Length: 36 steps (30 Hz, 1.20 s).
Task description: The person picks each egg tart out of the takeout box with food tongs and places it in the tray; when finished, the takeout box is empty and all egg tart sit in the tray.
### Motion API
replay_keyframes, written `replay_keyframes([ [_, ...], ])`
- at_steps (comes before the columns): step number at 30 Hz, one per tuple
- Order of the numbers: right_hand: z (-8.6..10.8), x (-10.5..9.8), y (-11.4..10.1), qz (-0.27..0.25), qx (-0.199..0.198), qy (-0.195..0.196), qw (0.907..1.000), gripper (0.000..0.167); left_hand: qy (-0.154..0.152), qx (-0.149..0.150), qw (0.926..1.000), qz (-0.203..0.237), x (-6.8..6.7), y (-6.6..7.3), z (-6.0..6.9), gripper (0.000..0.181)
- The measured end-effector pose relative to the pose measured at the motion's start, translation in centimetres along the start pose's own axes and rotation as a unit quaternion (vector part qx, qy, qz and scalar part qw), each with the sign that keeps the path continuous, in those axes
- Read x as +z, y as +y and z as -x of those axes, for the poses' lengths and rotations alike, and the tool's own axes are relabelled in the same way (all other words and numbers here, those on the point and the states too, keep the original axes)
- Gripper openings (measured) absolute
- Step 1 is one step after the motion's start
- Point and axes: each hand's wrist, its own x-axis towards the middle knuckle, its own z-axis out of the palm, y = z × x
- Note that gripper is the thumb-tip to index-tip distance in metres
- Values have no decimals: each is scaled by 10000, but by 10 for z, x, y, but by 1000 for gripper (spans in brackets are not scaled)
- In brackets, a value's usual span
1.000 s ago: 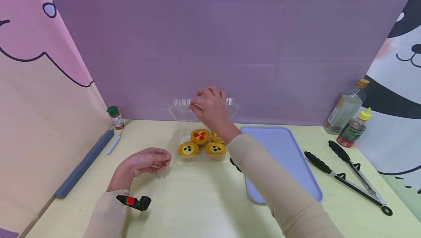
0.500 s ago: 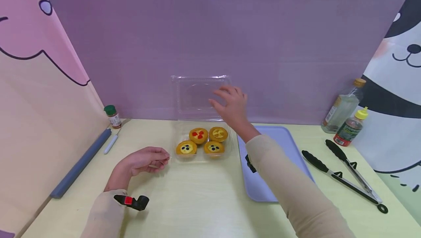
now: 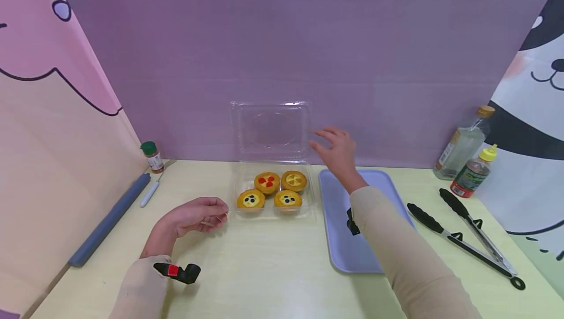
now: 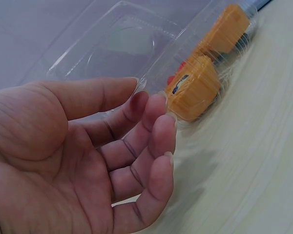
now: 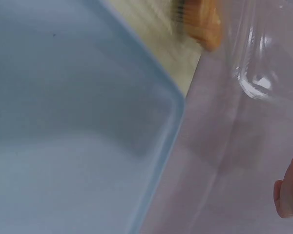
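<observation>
A clear plastic clamshell container (image 3: 274,216) stands at the back of the table, its lid (image 3: 273,130) raised upright against the purple backdrop. Inside lie several small tarts, one with red pieces (image 3: 267,182), one with a yellow topping (image 3: 293,180), and nearer ones with dark dots (image 3: 250,200). My left hand (image 3: 200,216) is at the container's near left side; in the left wrist view, thumb and index finger (image 4: 112,114) pinch its clear edge. My right hand (image 3: 338,151) is in the air right of the lid, fingers loosely spread, holding nothing. Only part of it shows in the right wrist view.
A lavender tray (image 3: 354,255) lies right of the container, under my right forearm. Further right are black-handled tongs (image 3: 478,245), a yellow-capped bottle (image 3: 473,172) and a glass bottle (image 3: 461,143). At left are a blue roll (image 3: 110,221), a pale-handled tool (image 3: 151,193) and a green-capped jar (image 3: 152,156).
The lid has gone from partly raised to upright. My right hand has let go of it and moved right. My left hand has stayed at the container's edge.
</observation>
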Motion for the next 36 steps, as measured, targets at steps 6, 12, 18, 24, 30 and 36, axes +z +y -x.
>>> replay_keyframes([
  [6, 0, 3, 18, 61, 448, -183, 9988, 44, -77, 93, 9999, 4, 2, 1, 0, 36],
  [12, 1, 7, 25, 63, 769, -299, 9966, 44, -156, 188, 9997, 10, 5, 3, -1, 35],
  [18, -2, 21, 24, -187, 1187, -540, 9913, 45, -112, 157, 9998, 34, 4, 4, -2, 35],
  [24, -4, 34, 20, -719, 1718, -677, 9802, 42, -61, 122, 9999, 46, 3, 4, 0, 36],
  [30, -6, 43, 17, -1098, 2112, -693, 9688, 35, -19, 85, 10000, 38, 1, 3, 2, 34],
  [36, -8, 45, 16, -1231, 2360, -679, 9615, 29, 119, 10, 9999, 104, 1, 4, 0, 36],
])
